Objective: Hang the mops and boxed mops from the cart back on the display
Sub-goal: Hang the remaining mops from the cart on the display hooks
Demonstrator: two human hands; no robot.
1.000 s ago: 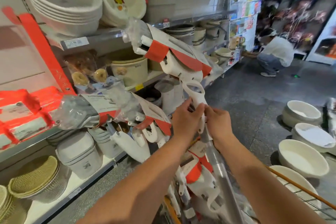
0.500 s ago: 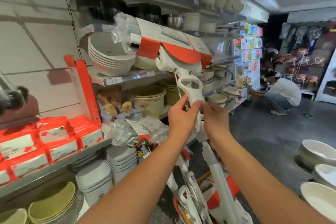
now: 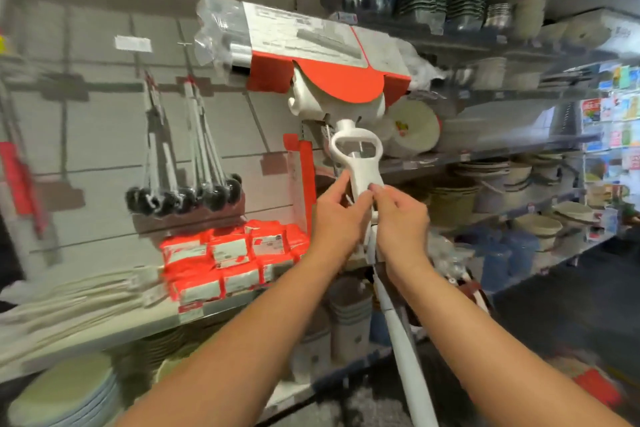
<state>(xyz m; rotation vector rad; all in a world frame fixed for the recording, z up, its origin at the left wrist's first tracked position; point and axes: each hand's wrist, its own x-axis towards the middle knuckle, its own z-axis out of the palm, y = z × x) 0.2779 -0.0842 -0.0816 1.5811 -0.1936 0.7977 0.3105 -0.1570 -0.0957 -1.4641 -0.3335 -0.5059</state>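
Grey slat wall [image 3: 86,135] is seen left of the hands. The mop [image 3: 363,173] is held upright, its wrapped orange-and-white head above them. Its white grip is pinched from both sides by the left hand [image 3: 337,218] and right hand [image 3: 401,222], fingers curled

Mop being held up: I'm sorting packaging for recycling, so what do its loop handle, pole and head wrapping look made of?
On the mop, loop handle: white moulded plastic, smooth, slightly glossy. Pole: pale, smooth, with a sheen; painted metal or plastic, unclear. Head wrapping: printed grey-and-orange card sleeve with folded edges, plus a crinkly clear plastic bag.
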